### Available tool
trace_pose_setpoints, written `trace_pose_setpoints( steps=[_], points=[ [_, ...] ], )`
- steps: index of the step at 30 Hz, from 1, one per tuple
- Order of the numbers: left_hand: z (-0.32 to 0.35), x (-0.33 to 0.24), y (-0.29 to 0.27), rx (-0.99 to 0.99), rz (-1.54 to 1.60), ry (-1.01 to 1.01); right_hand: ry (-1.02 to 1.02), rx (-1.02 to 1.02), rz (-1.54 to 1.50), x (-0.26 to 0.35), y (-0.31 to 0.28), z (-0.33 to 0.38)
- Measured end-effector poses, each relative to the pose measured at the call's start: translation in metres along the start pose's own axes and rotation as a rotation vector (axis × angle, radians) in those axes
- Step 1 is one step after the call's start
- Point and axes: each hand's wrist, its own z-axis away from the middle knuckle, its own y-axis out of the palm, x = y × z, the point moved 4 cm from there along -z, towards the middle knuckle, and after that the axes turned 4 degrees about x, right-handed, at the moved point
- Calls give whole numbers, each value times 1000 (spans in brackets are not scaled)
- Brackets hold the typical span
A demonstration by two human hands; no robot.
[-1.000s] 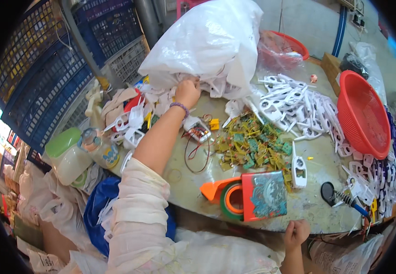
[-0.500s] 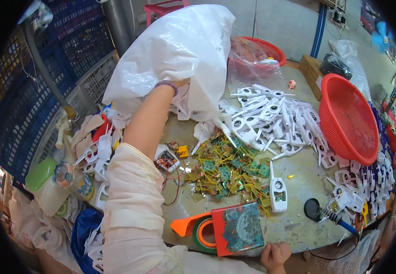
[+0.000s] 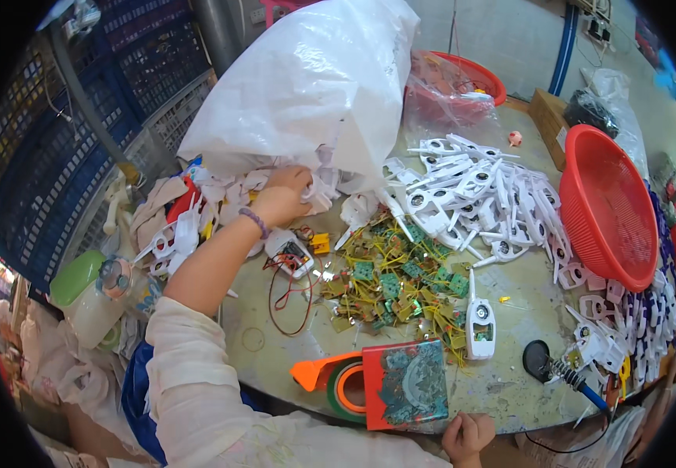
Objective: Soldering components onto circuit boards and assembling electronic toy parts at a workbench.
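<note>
My left hand [image 3: 285, 196] is at the mouth of a big white plastic bag [image 3: 299, 86], its fingers curled around white plastic parts [image 3: 321, 193] there. A bracelet circles that wrist. My right hand [image 3: 469, 435] rests at the table's near edge with fingers curled in and nothing visible in them. Beside it lies a red and dark square block [image 3: 416, 384] against an orange tape dispenser [image 3: 345, 386]. Yellow-wired green circuit boards [image 3: 400, 281] are heaped mid-table. One white walkie-talkie-shaped casing [image 3: 480, 327] lies just right of them.
Many white casings [image 3: 470, 191] are piled behind the boards. A red basket [image 3: 609, 207] leans at the right, another red basket [image 3: 470, 78] stands at the back. A soldering iron [image 3: 580, 382] sits in its holder at the right front. A battery unit with wires [image 3: 291, 253] lies left of the boards.
My left hand has come out from inside the white bag, moving toward me and left, and now shows with white plastic parts. My right hand has stayed at the table edge.
</note>
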Motion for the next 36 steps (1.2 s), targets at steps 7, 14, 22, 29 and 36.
trace_pose_setpoints(
  steps=[7,14,22,29,36],
  points=[
    [50,14,-15,-37,381,-92,17,-18,-31,-1,1,5],
    [74,-14,-57,-210,1393,-526,47,-77,-42,0,-7,8],
    [126,-141,-91,62,1822,-188,-36,7,-522,52,-24,-62],
    [144,-195,-101,418,1969,451,723,717,-1779,100,38,-99],
    [162,-181,-63,488,1903,284,585,427,-1606,98,40,-101]
  ],
)
